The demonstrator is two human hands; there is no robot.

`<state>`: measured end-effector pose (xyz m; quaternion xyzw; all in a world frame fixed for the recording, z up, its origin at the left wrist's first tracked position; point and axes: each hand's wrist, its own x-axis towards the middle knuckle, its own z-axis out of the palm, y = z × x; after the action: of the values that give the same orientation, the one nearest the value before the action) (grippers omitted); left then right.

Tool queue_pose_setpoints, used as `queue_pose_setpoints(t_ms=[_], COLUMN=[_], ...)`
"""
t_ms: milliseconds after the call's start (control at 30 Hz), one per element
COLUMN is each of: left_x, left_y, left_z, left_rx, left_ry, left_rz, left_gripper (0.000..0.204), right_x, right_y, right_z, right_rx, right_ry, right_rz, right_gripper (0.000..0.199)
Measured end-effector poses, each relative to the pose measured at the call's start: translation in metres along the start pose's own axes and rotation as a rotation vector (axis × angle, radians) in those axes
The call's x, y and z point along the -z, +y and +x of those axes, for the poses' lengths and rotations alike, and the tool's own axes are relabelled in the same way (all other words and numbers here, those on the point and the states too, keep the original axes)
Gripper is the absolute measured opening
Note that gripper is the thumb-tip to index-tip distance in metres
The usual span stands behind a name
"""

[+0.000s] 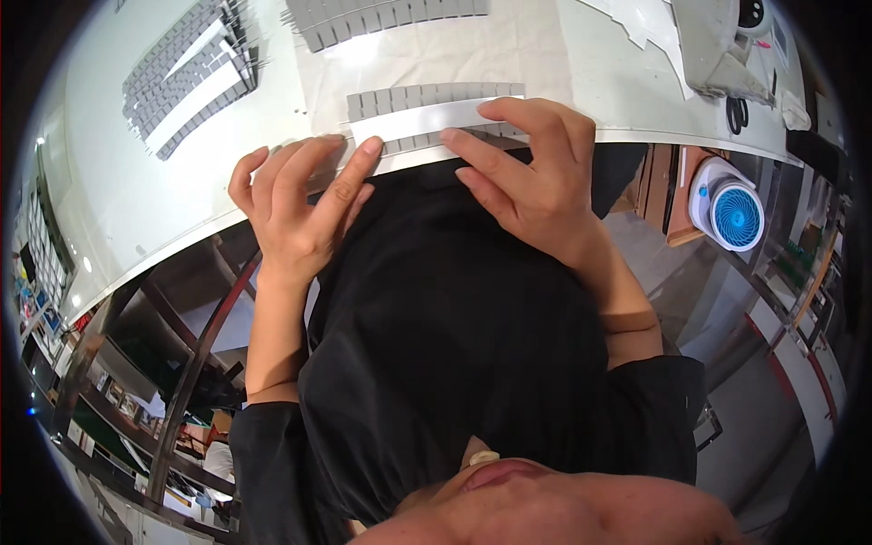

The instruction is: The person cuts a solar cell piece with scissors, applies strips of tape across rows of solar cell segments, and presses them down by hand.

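A white strip [418, 119] lies along a band of small grey rectangular pieces [427, 94] near the front edge of the table, with grey pieces showing above and below it. My left hand [302, 211] rests at the strip's left end, thumb laid on its lower edge and the other fingers spread on the tabletop. At the right end, my right hand [552, 173] touches the white strip with one fingertip, while another fingertip meets the lower grey row. The fingers of both hands are apart. What lies beneath the strip is hidden.
Further grey segmented pieces [386, 20] lie at the far middle. More, with white strips [195, 107], are at the far left. Black-handled scissors [737, 115] and white sheet scraps [647, 25] sit at the right. A white-and-blue fan [734, 215] stands beyond the table edge.
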<state>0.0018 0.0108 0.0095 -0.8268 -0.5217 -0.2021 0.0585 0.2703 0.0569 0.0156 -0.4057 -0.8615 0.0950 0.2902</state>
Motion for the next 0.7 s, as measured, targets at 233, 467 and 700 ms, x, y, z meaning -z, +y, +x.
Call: queue_pose_setpoints(t_ms=[233,467,700], left_x=[0.000,0.005,-0.002], left_y=[0.001,0.007,0.031], left_z=[0.001,0.016,0.063], left_rx=[0.009,0.083,0.077], left_ry=[-0.003,-0.001,-0.053], left_rz=[-0.013,-0.186,-0.288], left_gripper=[0.037,0.041,0.043], right_x=[0.024,0.027,0.007], right_y=[0.024,0.033,0.052], right_z=[-0.019,-0.020,-0.016], right_rx=[-0.082,-0.159,-0.155], right_ry=[0.028,0.138,0.277], right_rz=[-0.039,0.034,0.097], right_gripper=[0.030,0.024,0.015])
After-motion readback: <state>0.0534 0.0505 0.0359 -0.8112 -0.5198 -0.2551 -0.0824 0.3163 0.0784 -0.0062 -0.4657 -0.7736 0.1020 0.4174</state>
